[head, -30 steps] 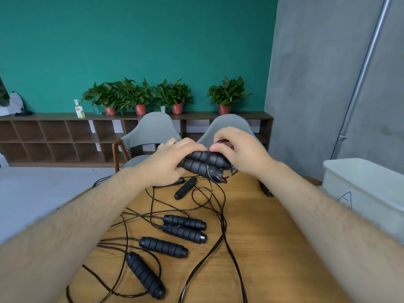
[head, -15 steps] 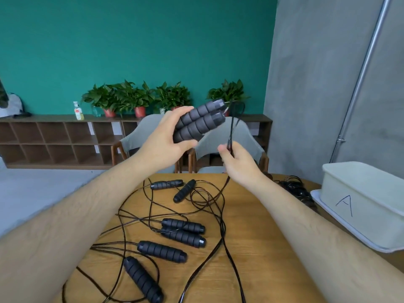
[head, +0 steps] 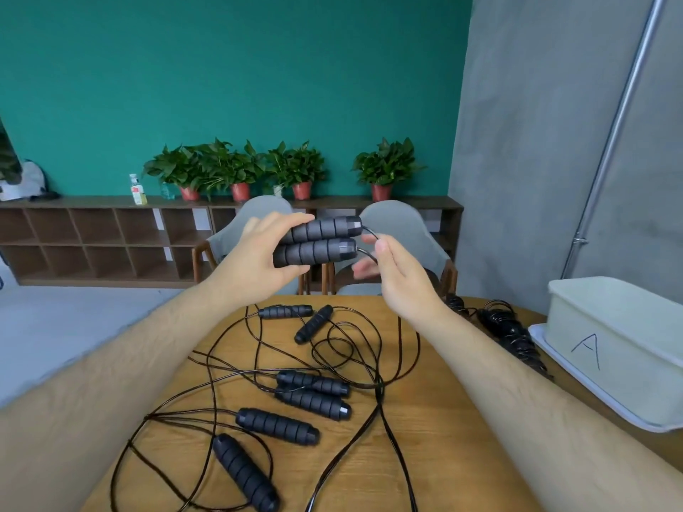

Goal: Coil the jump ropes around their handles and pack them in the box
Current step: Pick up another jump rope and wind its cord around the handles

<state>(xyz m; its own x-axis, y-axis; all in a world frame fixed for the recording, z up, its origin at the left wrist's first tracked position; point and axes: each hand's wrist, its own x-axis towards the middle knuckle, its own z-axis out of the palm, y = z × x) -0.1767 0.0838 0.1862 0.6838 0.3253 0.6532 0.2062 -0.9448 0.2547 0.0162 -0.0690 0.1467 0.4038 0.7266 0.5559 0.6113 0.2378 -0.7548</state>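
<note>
My left hand [head: 255, 258] grips a pair of black ribbed jump rope handles [head: 318, 240] side by side, held level above the table's far edge. My right hand [head: 395, 275] sits just right of the handle tips and pinches the thin black rope [head: 369, 253] coming out of them. That rope hangs down to the wooden table [head: 436, 437]. Several more black handles [head: 312, 391] lie on the table among loose tangled rope. A white box marked "A" [head: 621, 349] stands at the right edge.
Coiled black ropes [head: 510, 330] lie beside the box on its left. Two grey chairs [head: 403, 230] stand behind the table. A low shelf with potted plants [head: 236, 171] runs along the green wall. A metal pipe [head: 613, 131] climbs the grey wall.
My left hand lowered the paired handles from a tilted pose to level. My right hand rose from below the handles to their tips, still on the rope. The view shifted slightly.
</note>
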